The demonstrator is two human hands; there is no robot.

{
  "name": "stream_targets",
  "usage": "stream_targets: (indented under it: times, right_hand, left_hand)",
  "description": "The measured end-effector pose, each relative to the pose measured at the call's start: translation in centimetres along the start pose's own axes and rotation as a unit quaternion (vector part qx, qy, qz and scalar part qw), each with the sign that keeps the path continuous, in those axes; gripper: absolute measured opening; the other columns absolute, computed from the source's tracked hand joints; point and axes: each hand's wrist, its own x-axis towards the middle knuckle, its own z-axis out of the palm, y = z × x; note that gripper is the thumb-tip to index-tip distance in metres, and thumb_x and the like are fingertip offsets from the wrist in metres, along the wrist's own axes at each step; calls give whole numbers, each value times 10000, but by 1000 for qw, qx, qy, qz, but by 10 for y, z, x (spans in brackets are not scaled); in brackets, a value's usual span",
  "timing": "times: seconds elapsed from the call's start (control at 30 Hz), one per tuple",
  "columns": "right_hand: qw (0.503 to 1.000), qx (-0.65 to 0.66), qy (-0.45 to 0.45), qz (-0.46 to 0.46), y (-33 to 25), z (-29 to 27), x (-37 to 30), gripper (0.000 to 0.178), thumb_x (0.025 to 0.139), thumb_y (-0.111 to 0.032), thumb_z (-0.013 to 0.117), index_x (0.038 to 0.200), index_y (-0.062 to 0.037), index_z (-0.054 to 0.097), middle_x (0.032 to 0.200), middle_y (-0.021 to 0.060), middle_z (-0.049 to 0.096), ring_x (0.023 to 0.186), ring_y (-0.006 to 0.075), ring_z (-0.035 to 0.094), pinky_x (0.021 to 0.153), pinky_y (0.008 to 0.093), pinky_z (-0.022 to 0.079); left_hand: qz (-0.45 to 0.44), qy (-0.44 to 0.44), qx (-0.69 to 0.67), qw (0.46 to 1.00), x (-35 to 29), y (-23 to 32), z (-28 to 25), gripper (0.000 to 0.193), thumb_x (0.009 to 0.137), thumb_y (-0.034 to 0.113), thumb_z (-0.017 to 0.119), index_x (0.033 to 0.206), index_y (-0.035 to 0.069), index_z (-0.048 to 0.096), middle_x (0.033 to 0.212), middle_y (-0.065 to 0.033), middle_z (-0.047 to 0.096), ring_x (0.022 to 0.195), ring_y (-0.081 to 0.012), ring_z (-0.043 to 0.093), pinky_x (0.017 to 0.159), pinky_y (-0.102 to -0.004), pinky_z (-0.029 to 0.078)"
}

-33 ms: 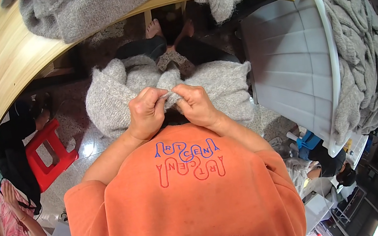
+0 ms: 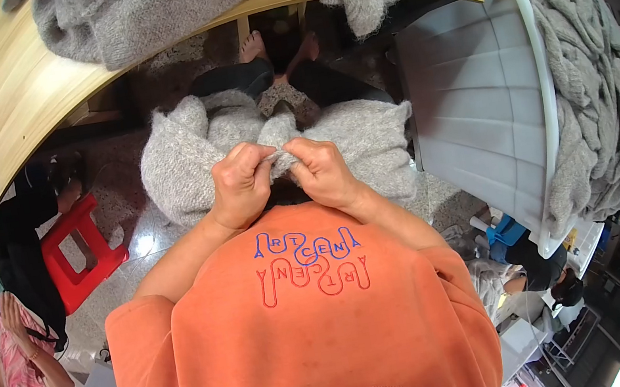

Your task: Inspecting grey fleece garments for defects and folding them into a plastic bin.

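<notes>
A fuzzy light-grey knitted garment [image 2: 187,152] lies bunched across my lap. My left hand [image 2: 240,180] is closed on a narrow fold of its knit, with thumb and forefinger pressed together. Right beside it, my right hand [image 2: 320,168] pinches the same fold, and the fingertips of both hands almost meet. Only a small bit of the knit shows between them. Whether anything small, such as a needle or yarn end, is in the fingers cannot be seen.
Ahead stands a curved wooden table [image 2: 14,93] with more grey knitwear [image 2: 186,8] hanging over its edge. A large grey plastic bin [image 2: 470,81] heaped with grey knits [image 2: 590,79] is at my right. On the left are a red stool [image 2: 82,251] and another person [image 2: 17,349].
</notes>
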Motion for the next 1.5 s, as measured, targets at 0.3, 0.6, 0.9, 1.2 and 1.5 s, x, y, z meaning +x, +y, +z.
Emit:
stream_targets:
  times: [0.3,0.6,0.9,1.2,1.5]
  right_hand:
    - [981,-131,77,-124,-10,3,9,94,623,-6,537,679,-31,465,610,117,497,513,281,522,451,358,423]
    - [936,-240,115,-231,2,0,13,150,581,-15,558,653,-65,436,551,57,425,458,204,489,414,306,394]
    - [962,-148,110,-203,5,0,17,221,517,20,564,715,-36,480,565,79,433,490,243,501,423,337,403]
    - [962,-185,98,-175,-5,4,10,186,554,18,561,718,-27,485,585,89,456,501,267,500,429,348,409]
    - [976,-130,110,-133,-19,5,9,150,572,9,546,691,-38,469,605,96,468,517,270,510,442,351,421]
  left_hand:
    - [90,69,47,992,4,-5,1,122,674,-95,581,760,-8,583,656,-103,570,544,-177,546,489,-245,424]
    - [-93,80,-85,989,2,-1,10,41,736,-35,600,754,-2,584,620,-41,569,532,-62,488,488,-206,397]
    - [-48,100,-42,993,-2,-13,16,88,707,-51,605,744,17,562,625,-78,570,504,-131,523,471,-247,417]
    - [-82,87,-73,990,-4,-8,13,56,746,-39,597,759,4,564,640,-42,570,556,-66,493,491,-208,398]
    - [142,109,54,982,-1,4,6,171,656,-108,587,793,-12,553,715,-140,595,592,-226,591,503,-266,461]
